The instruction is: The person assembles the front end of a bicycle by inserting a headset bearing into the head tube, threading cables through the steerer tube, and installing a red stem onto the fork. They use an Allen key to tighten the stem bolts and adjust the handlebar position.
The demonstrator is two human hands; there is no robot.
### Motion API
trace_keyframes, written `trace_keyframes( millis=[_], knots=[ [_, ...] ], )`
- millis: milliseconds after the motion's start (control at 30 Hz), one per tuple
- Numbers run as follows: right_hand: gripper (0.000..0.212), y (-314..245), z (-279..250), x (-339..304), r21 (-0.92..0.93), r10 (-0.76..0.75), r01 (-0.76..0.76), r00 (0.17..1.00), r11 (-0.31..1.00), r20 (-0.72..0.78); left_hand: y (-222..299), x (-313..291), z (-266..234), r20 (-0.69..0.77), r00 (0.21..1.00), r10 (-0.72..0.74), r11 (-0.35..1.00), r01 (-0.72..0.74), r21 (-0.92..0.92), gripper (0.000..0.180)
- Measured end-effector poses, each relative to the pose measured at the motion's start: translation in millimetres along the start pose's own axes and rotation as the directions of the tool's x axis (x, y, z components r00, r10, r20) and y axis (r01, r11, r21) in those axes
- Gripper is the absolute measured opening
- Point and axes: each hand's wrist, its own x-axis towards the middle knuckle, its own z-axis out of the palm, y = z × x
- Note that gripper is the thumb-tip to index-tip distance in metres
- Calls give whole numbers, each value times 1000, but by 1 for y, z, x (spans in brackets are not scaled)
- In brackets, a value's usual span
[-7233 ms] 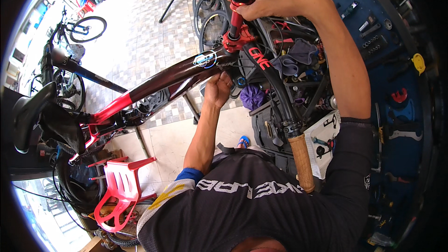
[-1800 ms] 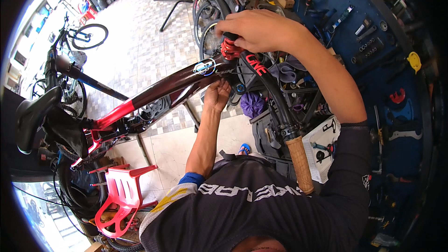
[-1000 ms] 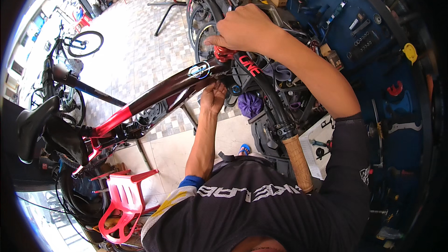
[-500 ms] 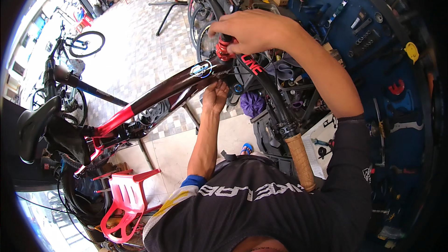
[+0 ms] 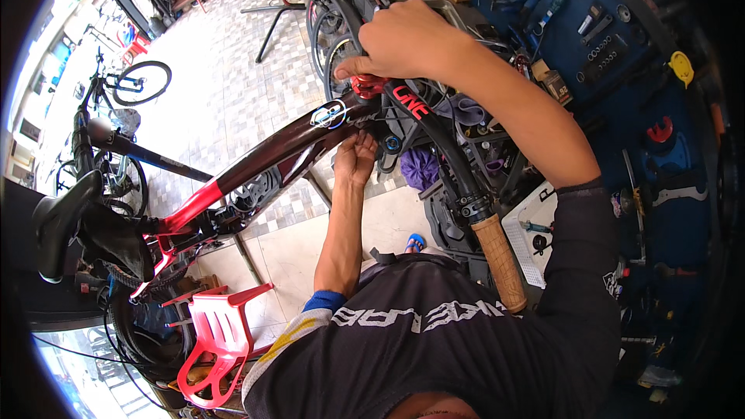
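A dark bicycle frame point(image 5: 272, 136) with a red rear part lies across the view, its saddle point(image 5: 66, 225) at the far left. My right hand point(image 5: 403, 40) is closed over the red stem point(image 5: 367, 87) at the middle of the black handlebar point(image 5: 434, 132). Its thumb lies along the stem's left side, and the other fingers are hidden behind the hand. Under the front of the frame, my left hand point(image 5: 355, 158) is palm up with nothing in the palm. Its fingers are loosely bent, their tips close under the tube; whether they touch it I cannot tell.
The cork-coloured handlebar grip point(image 5: 498, 264) reaches to my chest. Hand tools hang on a blue board point(image 5: 660, 209) to the right. A white tray point(image 5: 528, 244) and a purple cloth point(image 5: 420, 169) lie beside the handlebar. A red plastic chair point(image 5: 221, 330) stands at the lower left.
My right hand has turned over the stem: its thumb now points left, where the fingers reached before. My left hand stays under the frame. The whole view has shifted slightly.
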Motion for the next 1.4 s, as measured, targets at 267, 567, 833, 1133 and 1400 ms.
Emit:
trace_keyframes(
  millis=[267,567,833,1133,1400],
  knots=[
    [58,-2,11,-2,20,-18,22,989,1000,-148,1,-2,5,-45,999,15,1000,-14,18,6],
    [51,-4,-1,-4,37,-12,14,999,999,-51,2,-2,5,-42,999,13,1000,-12,16,8],
    [45,5,11,0,4,-54,54,998,999,-20,3,0,0,-15,1000,17,1000,-17,22,6],
    [46,-1,8,-1,-62,-34,37,999,997,40,1,10,-15,12,1000,-5,1000,5,5,8],
    [47,5,12,-4,-3,-66,66,998,998,-2,-1,9,-7,-37,999,-7,1000,8,12,8]
  ],
)
